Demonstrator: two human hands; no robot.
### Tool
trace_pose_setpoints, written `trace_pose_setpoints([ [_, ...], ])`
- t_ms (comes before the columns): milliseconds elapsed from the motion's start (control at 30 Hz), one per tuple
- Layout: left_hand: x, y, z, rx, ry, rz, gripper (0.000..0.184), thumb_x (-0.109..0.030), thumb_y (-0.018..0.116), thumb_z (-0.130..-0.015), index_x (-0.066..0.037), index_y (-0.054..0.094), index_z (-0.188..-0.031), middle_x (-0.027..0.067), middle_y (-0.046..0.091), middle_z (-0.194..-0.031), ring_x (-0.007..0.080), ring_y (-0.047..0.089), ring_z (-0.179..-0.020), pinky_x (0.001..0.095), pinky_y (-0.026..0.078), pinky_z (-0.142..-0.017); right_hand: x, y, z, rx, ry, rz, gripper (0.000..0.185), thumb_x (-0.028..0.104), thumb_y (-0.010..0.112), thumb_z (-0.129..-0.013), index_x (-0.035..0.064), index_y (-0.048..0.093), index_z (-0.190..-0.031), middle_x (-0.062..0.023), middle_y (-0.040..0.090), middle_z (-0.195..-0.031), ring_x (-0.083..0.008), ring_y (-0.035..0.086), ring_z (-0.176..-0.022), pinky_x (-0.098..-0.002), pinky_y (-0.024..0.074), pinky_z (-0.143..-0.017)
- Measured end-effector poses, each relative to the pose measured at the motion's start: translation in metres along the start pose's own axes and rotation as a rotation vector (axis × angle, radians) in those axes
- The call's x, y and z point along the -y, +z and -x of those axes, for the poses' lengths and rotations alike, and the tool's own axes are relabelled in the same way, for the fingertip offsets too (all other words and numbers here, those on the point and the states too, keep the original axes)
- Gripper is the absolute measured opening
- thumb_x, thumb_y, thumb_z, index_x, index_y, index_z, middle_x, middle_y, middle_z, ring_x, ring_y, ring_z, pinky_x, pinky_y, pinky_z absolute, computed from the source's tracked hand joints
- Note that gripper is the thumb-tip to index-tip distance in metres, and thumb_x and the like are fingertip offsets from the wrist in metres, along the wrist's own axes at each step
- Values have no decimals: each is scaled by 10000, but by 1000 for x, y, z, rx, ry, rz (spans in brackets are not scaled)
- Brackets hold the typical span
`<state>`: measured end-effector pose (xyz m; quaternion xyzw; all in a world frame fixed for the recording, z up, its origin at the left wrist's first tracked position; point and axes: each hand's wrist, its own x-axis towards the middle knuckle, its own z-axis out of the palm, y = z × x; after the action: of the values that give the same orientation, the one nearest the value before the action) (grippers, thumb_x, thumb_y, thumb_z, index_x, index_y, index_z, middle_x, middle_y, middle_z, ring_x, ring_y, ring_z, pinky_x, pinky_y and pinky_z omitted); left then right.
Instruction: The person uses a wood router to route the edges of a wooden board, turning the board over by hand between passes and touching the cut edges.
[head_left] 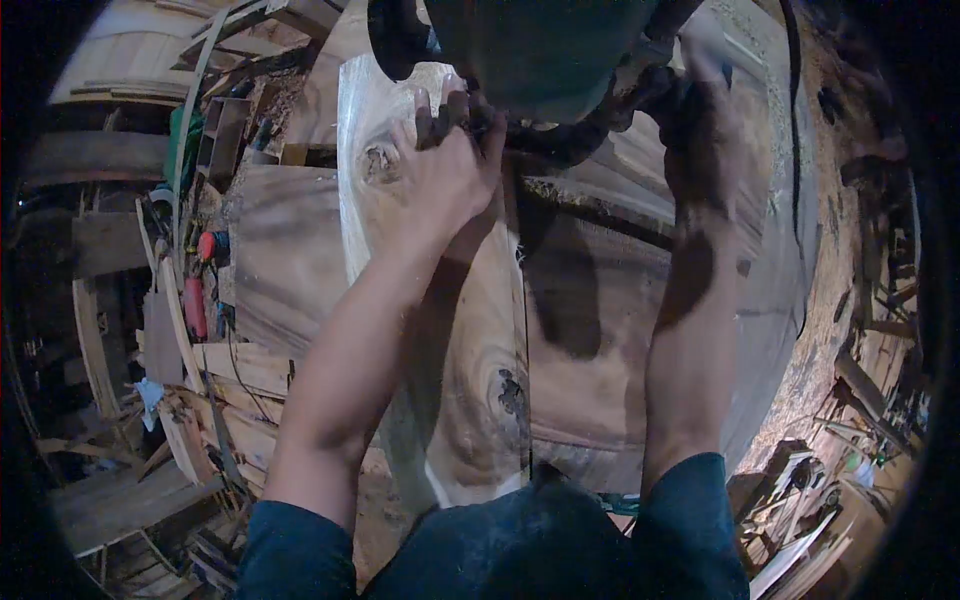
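The sleeves [690, 520] fill the bottom edge of the frame, one at each side of the dark shirt front [520, 545]. Between them, at bottom centre, starts the near end of the board [470, 340]. Its long axis runs up the frame, the far end leaning a little left and reaching the top left of centre. A pale strip follows its left edge; one knot [509, 390] sits low on the right, another [381, 163] high on the left.

Right of the board lies a wide slab [590, 390], with shadow across it. Farther up, the left hand [450, 165] lies over the board's upper part, fingers spread apart, not wrapped round it. The right hand [695, 110], at upper right, is dark and blurred beside a large dark shape [540, 60] at top centre; I cannot tell whether it is closed on anything.

A black cord [796, 110] runs down the upper right. At mid left lies a red object [195, 306].
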<state>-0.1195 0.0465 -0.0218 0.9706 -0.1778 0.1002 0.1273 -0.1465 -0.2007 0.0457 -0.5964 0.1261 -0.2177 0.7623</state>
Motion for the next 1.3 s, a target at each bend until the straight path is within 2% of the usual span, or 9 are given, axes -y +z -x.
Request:
trace_pose_setpoints([
  [100,3,1,-5,5,-6,55,541,-431,443,-1001,-105,478,-1431,160,407,-1513,435,217,-1457,714,101,-1108,-15,-5,8,-59,7,221,447,367,612,-950,29,601,-1242,-44,661,-930,-112,598,-810,-264,434,-698],
  [267,5,-4,-12,203,-71,-118,633,-529,337,-1005,-126,370,-1492,122,221,-1617,453,142,-1476,715,94,-1120,1,9,28,-131,29,434,329,334,632,-927,16,700,-976,-33,683,-861,-89,584,-741,-248,418,-681],
  [467,24,1,-44,216,-136,-58,665,-572,268,-1000,-163,340,-1520,132,175,-1629,467,97,-1480,713,71,-1128,-12,35,7,-166,-195,235,134,128,653,-849,-3,663,-819,-71,665,-696,-128,606,-571,-249,427,-507],
  [633,35,2,-77,306,-149,-81,679,-582,235,-1000,-172,319,-1534,154,158,-1629,467,88,-1482,695,64,-1141,-21,51,-11,-223,-255,150,102,81,658,-829,-9,636,-787,-91,676,-699,-142,635,-582,-267,459,-508],
  [733,39,5,-85,225,-129,-34,671,-575,234,-1002,-169,330,-1528,157,150,-1630,454,74,-1487,693,56,-1143,-27,54,-23,-225,-265,140,98,75,659,-827,-2,612,-791,-95,680,-707,-139,631,-571,-267,460,-506],
  [867,43,7,-93,194,-122,-37,654,-563,245,-1002,-154,378,-1494,171,255,-1582,421,124,-1479,688,80,-1139,-20,59,-31,-216,-227,298,119,73,665,-826,10,568,-799,-86,662,-684,-131,604,-539,-261,450,-486],
  [1067,40,1,-110,169,-152,-38,617,-549,279,-999,-150,444,-1439,186,405,-1455,385,296,-1382,625,193,-1085,-32,68,-52,-268,-391,162,144,100,678,-822,5,571,-812,-77,637,-668,-122,577,-519,-253,428,-457],
  [1167,36,-4,-118,185,-183,-38,600,-544,281,-1000,-155,463,-1420,205,444,-1408,397,347,-1327,592,232,-1047,-33,71,-61,-286,-320,177,133,87,673,-813,6,568,-808,-77,633,-674,-128,581,-524,-259,438,-462],
  [1300,36,-4,-127,209,-208,-59,589,-540,272,-1000,-158,464,-1406,221,495,-1341,414,380,-1285,584,253,-1019,-39,68,-78,-159,-319,53,158,39,680,-759,0,580,-876,-52,628,-754,-136,613,-642,-288,521,-588],
])
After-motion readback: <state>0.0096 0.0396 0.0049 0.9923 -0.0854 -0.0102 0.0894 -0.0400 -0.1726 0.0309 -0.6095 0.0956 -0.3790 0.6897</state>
